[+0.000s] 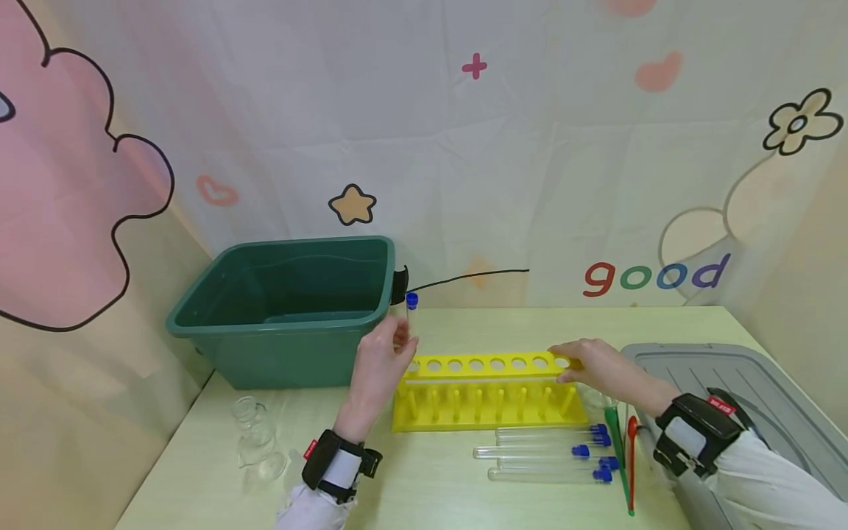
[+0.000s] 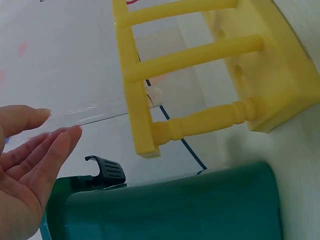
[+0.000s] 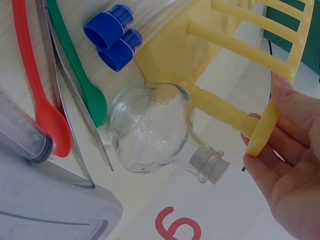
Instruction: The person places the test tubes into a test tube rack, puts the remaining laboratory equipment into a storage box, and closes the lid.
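Observation:
My left hand (image 1: 380,353) pinches a clear test tube (image 2: 100,111) between thumb and fingers. The tube stands upright, its blue cap (image 1: 412,300) above the hand. In the left wrist view its rounded lower end shows just past the top bar of the yellow test tube rack (image 1: 490,425), at the rack's left end. My right hand (image 1: 599,372) grips the right end of that top bar, thumb on one side and fingers on the other. Round holes run along the bar, above a row of pegs on the base.
Several capped test tubes (image 1: 530,453) lie before the rack. Right of them are a green spoon (image 3: 92,102), a red spoon (image 3: 52,127), tweezers (image 3: 75,135), a syringe (image 3: 22,127), a corked glass flask (image 3: 150,130) and a grey lid (image 1: 702,361). A green bin (image 1: 285,353) and glass bottle (image 1: 255,434) stand left.

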A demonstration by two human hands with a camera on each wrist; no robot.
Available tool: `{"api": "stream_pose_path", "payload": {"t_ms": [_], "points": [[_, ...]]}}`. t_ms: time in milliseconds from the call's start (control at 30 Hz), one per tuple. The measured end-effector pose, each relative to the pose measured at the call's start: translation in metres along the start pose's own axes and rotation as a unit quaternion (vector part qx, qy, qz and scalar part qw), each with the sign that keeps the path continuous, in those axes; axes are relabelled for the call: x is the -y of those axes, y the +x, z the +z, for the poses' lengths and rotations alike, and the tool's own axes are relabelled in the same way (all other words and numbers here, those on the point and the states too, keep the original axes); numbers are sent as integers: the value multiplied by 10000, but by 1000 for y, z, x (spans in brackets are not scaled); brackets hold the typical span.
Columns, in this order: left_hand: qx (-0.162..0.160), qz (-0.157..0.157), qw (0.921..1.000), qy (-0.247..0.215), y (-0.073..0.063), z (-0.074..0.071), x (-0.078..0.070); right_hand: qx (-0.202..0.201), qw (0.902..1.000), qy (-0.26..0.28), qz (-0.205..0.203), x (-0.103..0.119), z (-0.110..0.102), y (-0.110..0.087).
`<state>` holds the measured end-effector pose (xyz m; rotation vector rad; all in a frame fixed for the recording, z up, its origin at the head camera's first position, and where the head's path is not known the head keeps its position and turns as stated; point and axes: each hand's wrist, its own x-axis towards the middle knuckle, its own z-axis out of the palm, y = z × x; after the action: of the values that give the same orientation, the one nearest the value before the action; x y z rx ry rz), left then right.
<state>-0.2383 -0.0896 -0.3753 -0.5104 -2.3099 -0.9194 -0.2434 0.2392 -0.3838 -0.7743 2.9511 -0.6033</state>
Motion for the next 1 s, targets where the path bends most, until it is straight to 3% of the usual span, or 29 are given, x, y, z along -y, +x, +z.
{"api": "stream_pose_path", "payload": {"t_ms": [200, 600, 1000], "points": [[75, -212, 9997, 28, -6, 3, 4, -2, 10000, -11, 31, 0, 1, 0], [143, -1048, 9935, 431, -20, 14, 7, -29, 10000, -16, -54, 0, 0, -1], [122, -1179, 9924, 343, -26, 20, 11, -53, 10000, -38, -56, -3, 1, 0]]}}
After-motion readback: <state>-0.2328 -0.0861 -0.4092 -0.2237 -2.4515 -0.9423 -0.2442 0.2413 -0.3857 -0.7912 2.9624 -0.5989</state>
